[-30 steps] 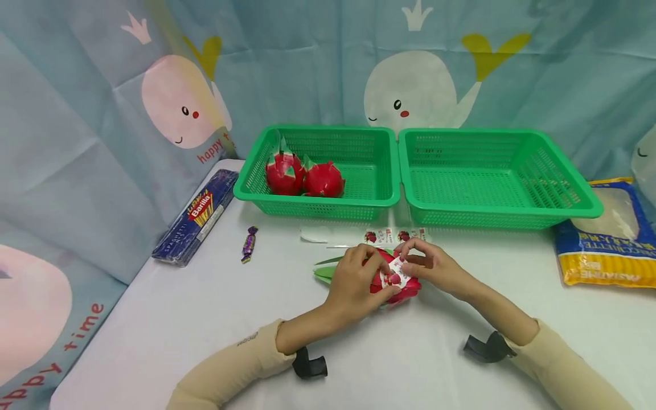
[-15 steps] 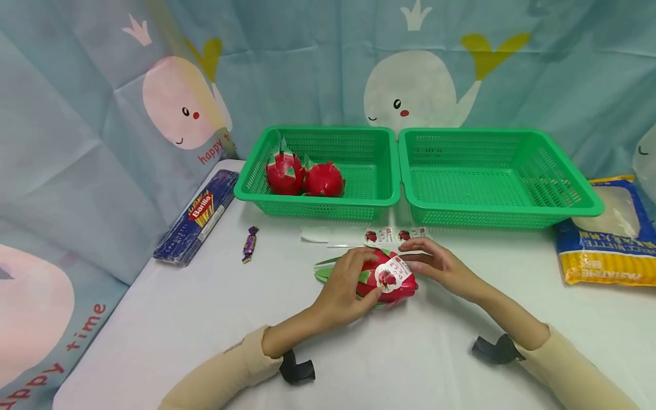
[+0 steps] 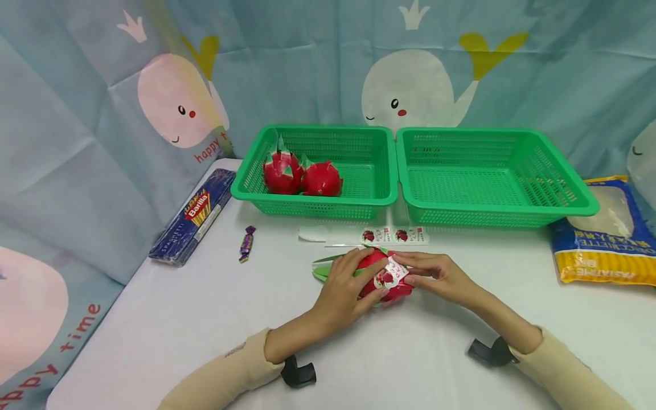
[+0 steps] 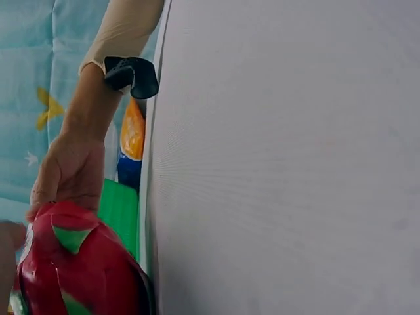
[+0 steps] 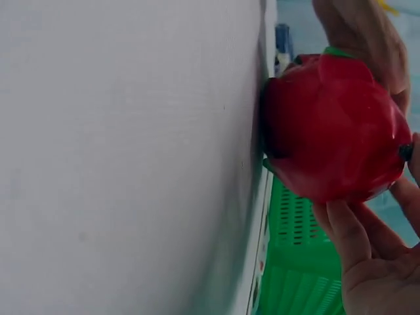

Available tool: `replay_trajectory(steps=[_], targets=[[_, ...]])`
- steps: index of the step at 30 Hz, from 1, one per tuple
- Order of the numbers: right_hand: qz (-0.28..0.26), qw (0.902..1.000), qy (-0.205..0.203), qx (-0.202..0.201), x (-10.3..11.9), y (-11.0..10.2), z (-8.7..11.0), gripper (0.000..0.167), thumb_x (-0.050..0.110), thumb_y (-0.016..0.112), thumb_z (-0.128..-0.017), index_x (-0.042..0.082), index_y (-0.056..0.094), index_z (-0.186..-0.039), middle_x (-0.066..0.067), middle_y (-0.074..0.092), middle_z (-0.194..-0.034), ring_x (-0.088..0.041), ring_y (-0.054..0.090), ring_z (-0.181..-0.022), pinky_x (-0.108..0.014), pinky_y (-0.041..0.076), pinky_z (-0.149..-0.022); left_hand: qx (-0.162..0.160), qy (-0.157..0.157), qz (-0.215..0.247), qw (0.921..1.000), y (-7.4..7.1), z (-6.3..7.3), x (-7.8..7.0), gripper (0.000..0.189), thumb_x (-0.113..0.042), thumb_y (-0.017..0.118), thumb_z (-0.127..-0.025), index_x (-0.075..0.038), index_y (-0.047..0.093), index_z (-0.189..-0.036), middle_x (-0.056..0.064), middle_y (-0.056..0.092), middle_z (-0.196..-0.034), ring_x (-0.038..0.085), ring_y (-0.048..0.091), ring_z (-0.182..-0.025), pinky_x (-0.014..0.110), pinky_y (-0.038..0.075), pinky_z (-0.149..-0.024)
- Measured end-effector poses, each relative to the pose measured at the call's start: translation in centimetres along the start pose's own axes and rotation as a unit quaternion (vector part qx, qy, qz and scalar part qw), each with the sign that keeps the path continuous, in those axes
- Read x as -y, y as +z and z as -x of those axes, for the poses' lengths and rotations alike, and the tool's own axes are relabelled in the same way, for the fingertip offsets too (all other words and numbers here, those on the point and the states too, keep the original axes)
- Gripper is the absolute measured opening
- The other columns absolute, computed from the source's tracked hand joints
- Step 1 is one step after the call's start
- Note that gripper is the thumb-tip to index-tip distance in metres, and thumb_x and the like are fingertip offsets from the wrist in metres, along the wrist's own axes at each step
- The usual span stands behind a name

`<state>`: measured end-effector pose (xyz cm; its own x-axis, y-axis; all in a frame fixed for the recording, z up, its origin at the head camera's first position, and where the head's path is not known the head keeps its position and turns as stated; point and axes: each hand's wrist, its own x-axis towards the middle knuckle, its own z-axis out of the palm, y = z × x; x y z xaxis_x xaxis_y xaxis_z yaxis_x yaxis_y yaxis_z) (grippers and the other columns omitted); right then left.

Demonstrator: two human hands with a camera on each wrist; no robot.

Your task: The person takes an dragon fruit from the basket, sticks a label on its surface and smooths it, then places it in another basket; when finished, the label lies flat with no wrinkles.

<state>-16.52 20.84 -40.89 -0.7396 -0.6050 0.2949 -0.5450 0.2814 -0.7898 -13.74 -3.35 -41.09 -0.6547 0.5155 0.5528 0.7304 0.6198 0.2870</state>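
Observation:
A red dragon fruit (image 3: 400,291) with green leaf tips lies on the table, its leaves pointing left. A white label (image 3: 392,273) with a fruit picture sits on its upper side. My left hand (image 3: 338,293) holds the fruit from the left, with a finger over the label's left part. At the other end my right hand (image 3: 443,276) grips the fruit, fingertips beside the label's right edge. Seen from the right wrist, fingers (image 5: 351,239) of that hand touch the smooth fruit. The fruit's underside is hidden.
Behind stand two green baskets; the left basket (image 3: 312,205) holds two dragon fruits (image 3: 322,179), the right basket (image 3: 502,216) none. A label strip (image 3: 381,236) lies before them. A candy (image 3: 247,244) and spaghetti box (image 3: 192,216) are left, a pasta bag (image 3: 605,256) right.
The left hand first drew back left, uncovering the label; now its finger lies over the label again. The right hand's fingers, raised off the label half a second ago, have come down against its right edge.

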Motion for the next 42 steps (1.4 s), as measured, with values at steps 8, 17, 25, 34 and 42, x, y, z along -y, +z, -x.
replay_trajectory(steps=[8,17,25,34,42], targets=[[-0.024,0.9996,-0.008,-0.012,0.1,0.4,0.3,0.058,0.007,0.075,-0.074,0.000,0.053,-0.127,-0.023,0.054,-0.127,0.003,0.051,-0.116,-0.025,0.052,-0.083,0.003,-0.030,-0.008,0.9995,0.1,-0.2,-0.3,0.041,-0.033,0.068,-0.082,-0.016,0.058,-0.117,0.008,0.049,-0.129,0.019,0.044,-0.121,0.039,0.039,-0.100],[0.041,0.9945,-0.082,-0.050,0.5,0.8,0.5,0.051,0.000,0.076,-0.069,0.004,0.062,-0.118,-0.020,0.058,-0.123,-0.003,0.049,-0.121,-0.014,0.044,-0.091,-0.014,0.002,0.015,0.9998,0.1,0.0,0.1,0.027,-0.028,0.068,-0.082,-0.018,0.064,-0.107,0.013,0.051,-0.127,0.026,0.045,-0.122,0.044,0.040,-0.094],[0.046,0.9965,-0.051,-0.048,0.7,0.8,0.0,0.057,0.004,0.075,-0.073,0.002,0.055,-0.125,-0.017,0.059,-0.122,0.005,0.048,-0.117,-0.022,0.054,-0.075,0.024,-0.013,0.022,0.9994,-0.1,-0.3,0.4,0.046,-0.031,0.065,-0.085,-0.016,0.054,-0.127,0.009,0.046,-0.129,0.019,0.040,-0.123,0.041,0.037,-0.100],[0.098,0.9588,-0.228,-0.139,0.4,1.5,-0.2,0.037,0.005,0.078,-0.068,-0.002,0.068,-0.103,-0.026,0.059,-0.116,-0.017,0.055,-0.116,-0.016,0.043,-0.093,0.003,-0.018,0.049,0.9986,-0.5,-0.4,0.8,0.029,-0.028,0.069,-0.082,-0.013,0.060,-0.105,0.010,0.051,-0.125,0.021,0.050,-0.116,0.043,0.043,-0.095],[0.195,0.9347,-0.272,-0.119,1.4,1.3,-0.6,0.024,0.028,0.056,-0.091,0.012,0.073,-0.100,-0.019,0.059,-0.123,-0.022,0.065,-0.099,-0.012,0.049,-0.074,0.026,-0.019,0.091,0.9953,-1.1,-0.2,1.2,0.030,-0.025,0.070,-0.081,-0.015,0.060,-0.108,0.008,0.050,-0.128,0.020,0.051,-0.117,0.040,0.046,-0.093]])
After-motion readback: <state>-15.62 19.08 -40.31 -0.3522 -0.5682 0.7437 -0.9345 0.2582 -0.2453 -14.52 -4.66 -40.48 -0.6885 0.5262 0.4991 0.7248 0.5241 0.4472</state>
